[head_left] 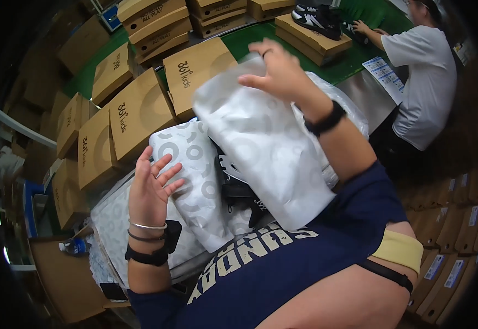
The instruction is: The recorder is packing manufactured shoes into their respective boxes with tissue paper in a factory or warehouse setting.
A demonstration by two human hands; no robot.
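My left hand is open, palm up with fingers spread, beside a white wrapping paper sheet with grey ring patterns. My right hand, a little blurred, is open over the far edge of a second white sheet, its thumb and fingers apart. That sheet lies raised and creased in front of me. Between the two sheets shows part of a black item with white marks, probably a shoe; the papers hide most of it. More patterned paper spreads below my left hand.
Brown shoeboxes line the green table beyond, with stacks behind. Black shoes rest on a box at the far right, near a co-worker. Further boxes stand at lower right. A bottle lies left.
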